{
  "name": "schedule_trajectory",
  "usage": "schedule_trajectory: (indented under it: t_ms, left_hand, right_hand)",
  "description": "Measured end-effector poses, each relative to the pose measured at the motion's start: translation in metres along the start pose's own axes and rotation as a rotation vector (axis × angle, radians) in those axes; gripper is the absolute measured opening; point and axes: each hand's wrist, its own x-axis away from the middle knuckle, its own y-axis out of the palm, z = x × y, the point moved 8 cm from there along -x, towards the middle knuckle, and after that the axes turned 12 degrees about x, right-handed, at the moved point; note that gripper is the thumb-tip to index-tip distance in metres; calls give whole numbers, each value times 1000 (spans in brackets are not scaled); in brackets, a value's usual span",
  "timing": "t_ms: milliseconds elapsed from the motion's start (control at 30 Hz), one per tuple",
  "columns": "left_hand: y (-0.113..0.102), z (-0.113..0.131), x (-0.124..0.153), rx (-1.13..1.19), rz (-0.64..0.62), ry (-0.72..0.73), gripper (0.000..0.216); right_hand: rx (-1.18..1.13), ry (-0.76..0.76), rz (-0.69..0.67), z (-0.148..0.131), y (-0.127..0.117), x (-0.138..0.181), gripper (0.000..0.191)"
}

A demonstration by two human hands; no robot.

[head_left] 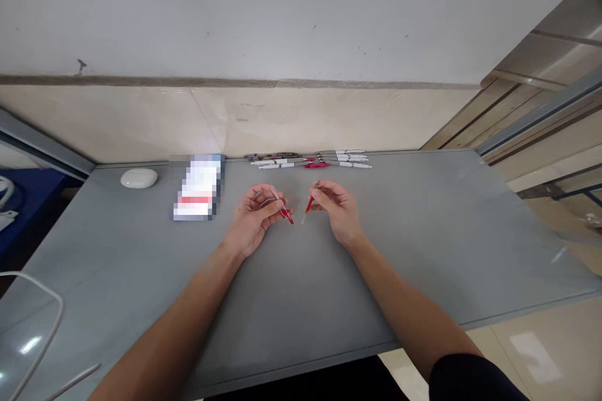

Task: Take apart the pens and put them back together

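Observation:
My left hand (pixel 258 216) is closed round a clear pen barrel with a red grip (pixel 286 215), which tilts down to the right. Between the thumb and fingers of my right hand (pixel 339 210) is a red ink refill (pixel 309 204), its pale end pointing down and to the left. The refill and the barrel are apart, both held above the grey table (pixel 301 301). Behind my hands lie several white pens (pixel 345 159), a few dark pens (pixel 270 156) and a small red pen part (pixel 316 165), its exact kind unclear.
Left of the pens is a blurred phone (pixel 197 188) with a lit screen. A white rounded case (pixel 139 178) sits farther left. White cable (pixel 60 313) loops over the near left corner. A tiled wall (pixel 301 116) borders the table's back edge.

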Motion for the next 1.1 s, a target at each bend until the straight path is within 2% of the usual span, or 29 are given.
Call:
schedule_trajectory:
  t_ms: [300, 600, 867, 1100]
  left_hand:
    - [-5, 3, 0, -1, 72, 45, 33]
    - [7, 7, 5, -102, 27, 73, 32]
    - [5, 6, 5, -130, 2, 99, 30]
    - [4, 1, 4, -75, -81, 41, 30]
  right_hand:
    - [13, -19, 4, -2, 0, 1, 19]
    - [4, -31, -5, -2, 2, 1, 18]
    - [13, -52, -14, -2, 2, 2, 16]
    - [62, -116, -63, -6, 5, 3, 16]
